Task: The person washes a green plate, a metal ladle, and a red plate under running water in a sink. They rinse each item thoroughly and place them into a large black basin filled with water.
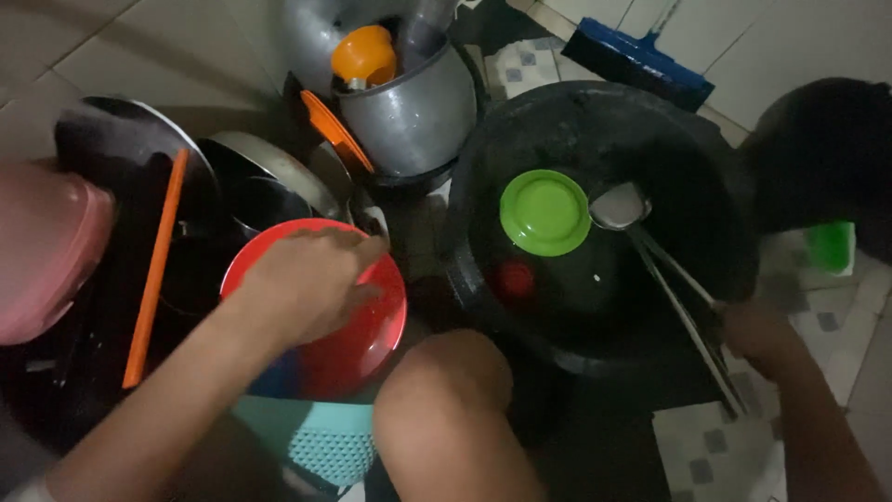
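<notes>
Left hand (307, 279) lies loosely curled on glossy round red plate (358, 325); right hand (757, 335) grips thin metal spoons (669, 279).

The pink tub (42, 246) runs off the left edge — the right hand (757, 335) blurs in shadow.

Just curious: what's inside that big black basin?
In the black basin: a green plate, something small and red, and spoon handles held by the right hand. Dark water hides the bottom.

One head-worn camera looks steeply down from close above at the floor (139, 46), the black basin (595, 130) at two o'clock, the person's knee (446, 390) at six.
</notes>
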